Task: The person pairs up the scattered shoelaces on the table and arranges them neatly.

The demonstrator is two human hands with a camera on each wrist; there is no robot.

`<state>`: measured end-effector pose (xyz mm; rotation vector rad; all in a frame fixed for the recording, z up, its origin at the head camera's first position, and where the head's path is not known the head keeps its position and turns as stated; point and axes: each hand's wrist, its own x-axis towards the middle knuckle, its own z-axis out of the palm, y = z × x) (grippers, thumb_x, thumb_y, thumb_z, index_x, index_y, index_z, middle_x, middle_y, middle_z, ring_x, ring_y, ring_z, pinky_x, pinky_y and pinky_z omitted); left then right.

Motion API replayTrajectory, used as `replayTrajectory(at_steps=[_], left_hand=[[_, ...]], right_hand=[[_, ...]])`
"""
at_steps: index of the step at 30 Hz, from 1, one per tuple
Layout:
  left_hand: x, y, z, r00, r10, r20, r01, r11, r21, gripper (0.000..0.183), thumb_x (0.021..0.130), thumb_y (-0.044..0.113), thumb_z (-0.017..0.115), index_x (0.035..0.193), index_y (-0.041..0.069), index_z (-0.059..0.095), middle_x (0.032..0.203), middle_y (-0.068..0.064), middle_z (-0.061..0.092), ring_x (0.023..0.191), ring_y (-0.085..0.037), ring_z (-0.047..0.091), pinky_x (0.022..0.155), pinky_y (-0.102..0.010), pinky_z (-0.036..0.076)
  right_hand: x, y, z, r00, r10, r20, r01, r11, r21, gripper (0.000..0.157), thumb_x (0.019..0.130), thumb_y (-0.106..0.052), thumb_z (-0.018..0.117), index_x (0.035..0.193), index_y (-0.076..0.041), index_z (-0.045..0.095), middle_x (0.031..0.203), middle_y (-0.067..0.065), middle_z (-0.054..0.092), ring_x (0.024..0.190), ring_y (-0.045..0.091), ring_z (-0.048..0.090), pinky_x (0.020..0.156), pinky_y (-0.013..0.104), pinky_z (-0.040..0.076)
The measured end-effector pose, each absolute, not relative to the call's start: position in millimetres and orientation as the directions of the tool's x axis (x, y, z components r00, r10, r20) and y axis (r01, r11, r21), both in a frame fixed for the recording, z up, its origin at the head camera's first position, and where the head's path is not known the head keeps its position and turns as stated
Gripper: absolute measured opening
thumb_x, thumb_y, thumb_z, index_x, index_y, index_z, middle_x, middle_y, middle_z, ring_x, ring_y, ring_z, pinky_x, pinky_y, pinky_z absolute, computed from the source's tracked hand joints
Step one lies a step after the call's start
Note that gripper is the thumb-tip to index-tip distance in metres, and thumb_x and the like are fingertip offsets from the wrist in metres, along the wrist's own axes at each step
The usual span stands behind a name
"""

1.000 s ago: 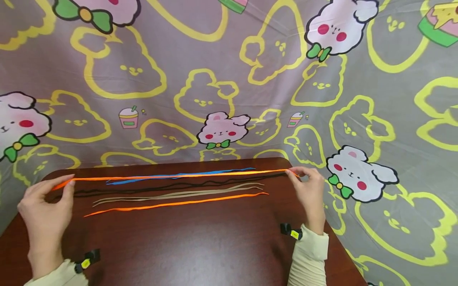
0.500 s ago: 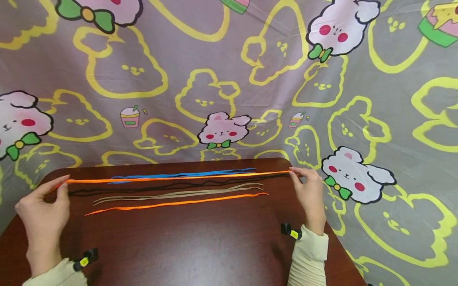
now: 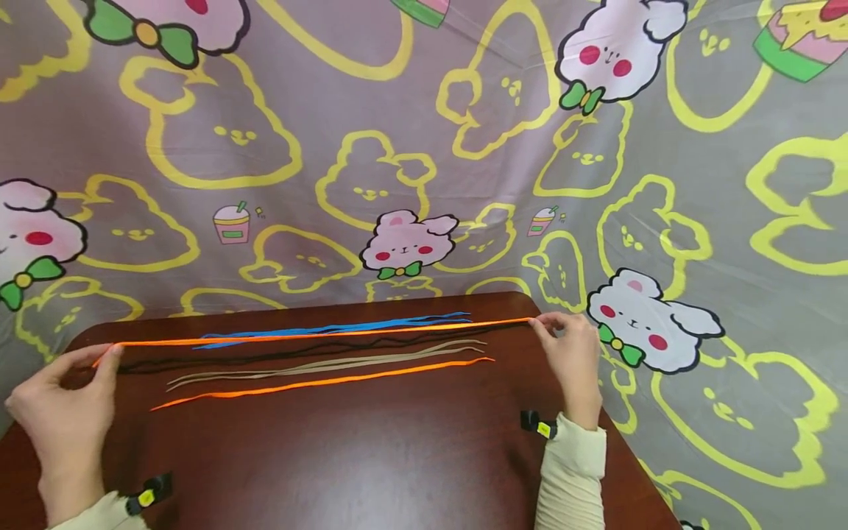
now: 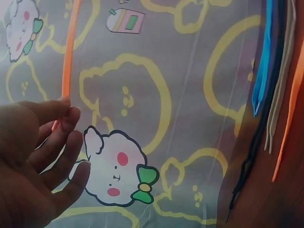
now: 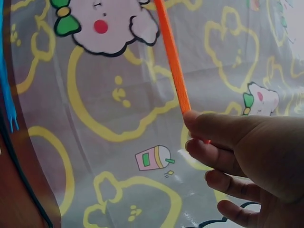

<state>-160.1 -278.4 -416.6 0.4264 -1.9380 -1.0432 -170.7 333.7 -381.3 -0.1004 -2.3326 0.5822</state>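
Observation:
An orange shoelace is stretched almost straight between my two hands. My left hand pinches one end between thumb and fingers at the table's left side. Its short tip pokes out below the fingers in the left wrist view. My right hand pinches the other end on the right, and the remaining fingers are loosely bent. Beneath and around the stretched lace, several others lie lengthwise on the table: blue laces farthest back, black laces, beige laces, and a second orange lace nearest me.
The dark brown table has rounded far corners. A grey curtain printed with rabbits and yellow outlines hangs close behind it and along the right. Small black devices sit at both cuffs.
My left hand has shifted left and slightly toward me, still holding the orange shoelace. The right hand stays nearly in place, and the view has turned slightly.

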Motion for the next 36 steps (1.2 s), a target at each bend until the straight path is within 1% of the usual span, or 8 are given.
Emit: replayTrajectory(at_steps=[5, 11, 17, 20, 23, 25, 27, 36], left_hand=[[-162.0, -294.5, -412.6, -0.610, -0.573, 0.547, 0.039, 0.668, 0.743, 0.023, 0.094, 0.018, 0.074, 0.101, -0.004, 0.076, 0.070, 0.051, 0.034, 0.064, 0.026, 0.032, 0.069, -0.009, 0.024], [-167.0, -314.6, -411.8, -0.670, -0.405, 0.622, 0.070, 0.800, 0.596, 0.017, 0.098, 0.005, 0.065, 0.106, -0.009, 0.071, 0.083, -0.006, 0.069, 0.078, 0.025, 0.023, 0.066, -0.015, 0.024], [-168.8, -334.4, -423.4, -0.691, -0.257, 0.675, 0.177, 0.845, 0.504, 0.012, 0.092, 0.002, 0.072, 0.091, -0.010, 0.071, 0.074, 0.006, 0.067, 0.081, 0.028, 0.021, 0.065, -0.023, 0.026], [-167.7, -342.3, -430.1, -0.744, -0.206, 0.635, 0.143, 0.879, 0.454, 0.016, 0.092, 0.008, 0.074, 0.086, -0.007, 0.071, 0.078, -0.027, 0.067, 0.076, 0.025, 0.030, 0.058, -0.028, 0.029], [-166.0, -345.2, -435.8, -0.807, -0.188, 0.560, 0.084, 0.902, 0.423, 0.022, 0.091, 0.015, 0.077, 0.084, -0.005, 0.070, 0.074, -0.024, 0.066, 0.060, -0.007, 0.055, 0.054, -0.035, 0.034], [-166.3, -345.8, -439.6, -0.848, -0.174, 0.500, 0.049, 0.914, 0.402, 0.023, 0.091, 0.017, 0.077, 0.085, -0.004, 0.069, 0.076, -0.025, 0.066, 0.059, -0.033, 0.057, 0.053, -0.042, 0.035], [-167.8, -345.9, -444.2, -0.879, -0.150, 0.453, 0.042, 0.921, 0.387, 0.022, 0.090, 0.015, 0.078, 0.088, -0.005, 0.069, 0.079, -0.029, 0.065, 0.060, -0.042, 0.056, 0.051, -0.046, 0.035], [-175.3, -351.6, -471.5, -0.955, -0.075, 0.285, 0.042, 0.922, 0.385, 0.010, 0.090, 0.010, 0.076, 0.093, 0.002, 0.072, 0.068, -0.013, 0.061, 0.058, -0.019, 0.043, 0.048, -0.035, 0.029]], right_hand=[[-178.5, 334.3, -384.8, -0.764, 0.168, 0.623, -0.107, 0.919, -0.379, 0.021, 0.083, -0.024, 0.087, 0.077, -0.006, 0.077, 0.069, 0.010, 0.070, 0.075, 0.032, 0.058, 0.075, 0.049, 0.039], [-187.4, 337.6, -387.3, -0.800, 0.026, 0.599, -0.178, 0.944, -0.279, 0.015, 0.083, -0.017, 0.085, 0.082, -0.004, 0.077, 0.073, 0.010, 0.072, 0.073, 0.032, 0.058, 0.074, 0.050, 0.043], [-195.1, 338.1, -390.9, -0.875, -0.035, 0.483, -0.160, 0.962, -0.220, 0.008, 0.088, -0.012, 0.079, 0.092, -0.005, 0.077, 0.084, 0.011, 0.074, 0.079, 0.034, 0.062, 0.069, 0.050, 0.048], [-201.4, 338.8, -396.6, -0.907, -0.039, 0.420, -0.139, 0.967, -0.211, 0.008, 0.090, -0.015, 0.078, 0.091, -0.007, 0.077, 0.083, 0.010, 0.072, 0.077, 0.032, 0.061, 0.068, 0.048, 0.047], [-208.5, 341.4, -405.1, -0.924, -0.048, 0.379, -0.133, 0.970, -0.203, 0.010, 0.089, -0.019, 0.079, 0.088, -0.010, 0.076, 0.079, 0.006, 0.070, 0.072, 0.028, 0.061, 0.065, 0.045, 0.047], [-213.2, 344.1, -412.2, -0.933, -0.057, 0.355, -0.138, 0.969, -0.206, 0.010, 0.088, -0.020, 0.080, 0.085, -0.011, 0.076, 0.076, 0.002, 0.070, 0.069, 0.023, 0.061, 0.064, 0.043, 0.048], [-217.5, 347.3, -420.3, -0.942, -0.071, 0.327, -0.146, 0.966, -0.213, 0.011, 0.088, -0.021, 0.081, 0.083, -0.013, 0.075, 0.074, -0.001, 0.069, 0.067, 0.019, 0.062, 0.063, 0.041, 0.049], [-232.5, 356.0, -454.4, -0.972, -0.128, 0.195, -0.174, 0.955, -0.241, 0.012, 0.089, -0.023, 0.079, 0.081, -0.019, 0.072, 0.072, -0.009, 0.068, 0.066, 0.009, 0.062, 0.063, 0.036, 0.050]])
